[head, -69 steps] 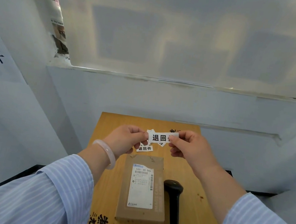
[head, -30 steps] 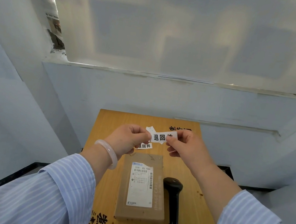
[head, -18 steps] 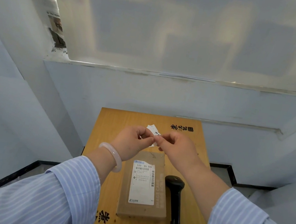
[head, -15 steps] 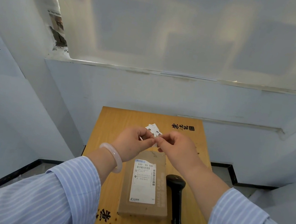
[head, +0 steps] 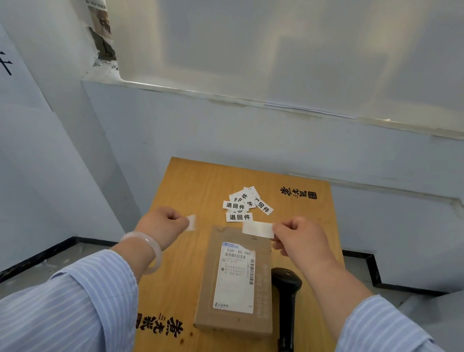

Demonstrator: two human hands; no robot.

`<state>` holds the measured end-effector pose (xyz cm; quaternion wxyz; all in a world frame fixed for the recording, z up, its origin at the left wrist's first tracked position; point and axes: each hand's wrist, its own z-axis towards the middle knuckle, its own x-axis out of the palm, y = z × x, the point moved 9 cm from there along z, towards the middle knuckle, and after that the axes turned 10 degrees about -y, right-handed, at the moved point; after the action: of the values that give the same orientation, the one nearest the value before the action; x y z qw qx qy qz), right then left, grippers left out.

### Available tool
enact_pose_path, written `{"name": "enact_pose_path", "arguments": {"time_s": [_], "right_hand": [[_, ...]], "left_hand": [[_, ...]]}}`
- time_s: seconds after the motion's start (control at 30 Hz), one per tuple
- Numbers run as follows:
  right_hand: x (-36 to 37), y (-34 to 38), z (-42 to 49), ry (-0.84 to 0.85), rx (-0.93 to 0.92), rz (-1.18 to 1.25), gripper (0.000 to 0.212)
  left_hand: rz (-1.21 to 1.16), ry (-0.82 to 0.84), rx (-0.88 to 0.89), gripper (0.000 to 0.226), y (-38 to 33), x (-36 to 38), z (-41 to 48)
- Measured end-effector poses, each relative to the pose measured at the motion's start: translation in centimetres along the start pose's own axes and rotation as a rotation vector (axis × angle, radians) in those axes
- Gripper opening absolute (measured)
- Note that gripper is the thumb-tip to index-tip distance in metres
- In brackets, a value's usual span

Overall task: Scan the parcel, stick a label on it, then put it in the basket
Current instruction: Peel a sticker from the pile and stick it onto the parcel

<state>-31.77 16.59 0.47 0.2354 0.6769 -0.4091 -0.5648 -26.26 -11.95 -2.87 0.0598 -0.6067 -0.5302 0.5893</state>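
1. Head view looks down on a small orange-brown wooden table (head: 182, 259), where a flat brown cardboard parcel (head: 233, 320) with a white printed shipping label lies near the middle.
2. Just right of the parcel, a black handheld barcode scanner (head: 285, 292) lies flat on the table, held by neither hand.
3. At the far side of the table sits a loose pile of small white stickers with black characters (head: 242, 206).
4. Raised over the table's left side, the left hand (head: 164, 226) is curled shut, pinching a small white paper scrap (head: 191, 222), probably peeled backing.
5. Over the parcel's far end, the right hand (head: 302, 240) pinches one end of a blank-looking white sticker strip (head: 259, 228) between thumb and fingers; its printed face is likely turned down.
6. Progress, as a judgement: the scanner lying idle suggests scanning is done, though that cannot be confirmed. Still to do: pressing the strip onto the parcel and placing it in the basket, which is not in view.
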Motion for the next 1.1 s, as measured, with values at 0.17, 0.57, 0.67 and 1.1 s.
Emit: {"name": "enact_pose_path", "arguments": {"time_s": [0.17,0.57,0.67,1.1], "right_hand": [[0.8,-0.7,0.1,0.003,0.033,-0.025,0.008],[3.7,0.7,-1.3,0.116,-0.048,-0.071,0.016],[4.1,0.8,-1.3,0.151,-0.070,-0.038,0.014],[4.4,-4.3,1.9,0.113,0.133,-0.003,0.015]], "left_hand": [[0.024,-0.032,-0.099,0.019,2.9,-0.8,0.5],[-0.296,0.406,0.053,0.019,-5.5,7.6,-5.9],[-0.364,0.393,-0.006,0.020,-5.4,7.7,-5.7],[-0.376,0.354,-0.082,0.011,-3.4,9.8,-2.6]]}}
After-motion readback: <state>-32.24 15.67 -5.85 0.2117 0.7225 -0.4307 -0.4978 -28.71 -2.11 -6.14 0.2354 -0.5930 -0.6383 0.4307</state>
